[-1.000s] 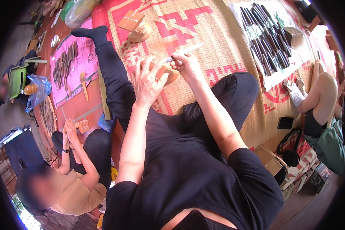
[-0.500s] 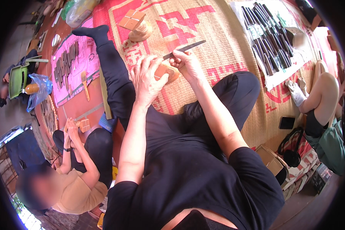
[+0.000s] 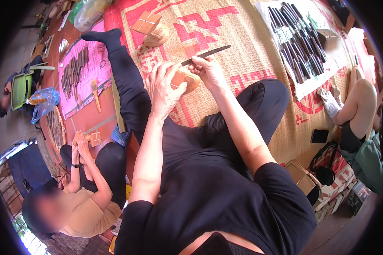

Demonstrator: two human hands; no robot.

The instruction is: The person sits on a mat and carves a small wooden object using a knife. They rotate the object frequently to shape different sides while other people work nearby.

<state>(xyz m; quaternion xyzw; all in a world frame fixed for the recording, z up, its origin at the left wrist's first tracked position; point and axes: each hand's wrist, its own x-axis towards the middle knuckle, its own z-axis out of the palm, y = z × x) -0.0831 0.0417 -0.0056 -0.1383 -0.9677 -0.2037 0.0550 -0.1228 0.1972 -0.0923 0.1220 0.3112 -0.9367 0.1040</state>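
While cradling the small wood block (image 3: 184,80) in curled left hand (image 3: 164,87) fingers; right hand (image 3: 208,70) pinching chisel (image 3: 206,54) tight, braced above mat (image 3: 242,51) middle for control.

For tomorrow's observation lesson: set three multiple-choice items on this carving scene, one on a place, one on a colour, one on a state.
1. Where do the spare carving tools lie?
A. on a white sheet at upper right
B. in a basket
C. on the person's lap

2. What colour are the carver's trousers?
A. white
B. black
C. yellow

3. What is the right hand doing?
A. resting open
B. gripping a thin dark blade
C. holding a cup

Answers: 1 A, rows lie on the sheet; 2 B, both legs are black; 3 B, fingers close round the blade beside the wooden piece in the left hand.
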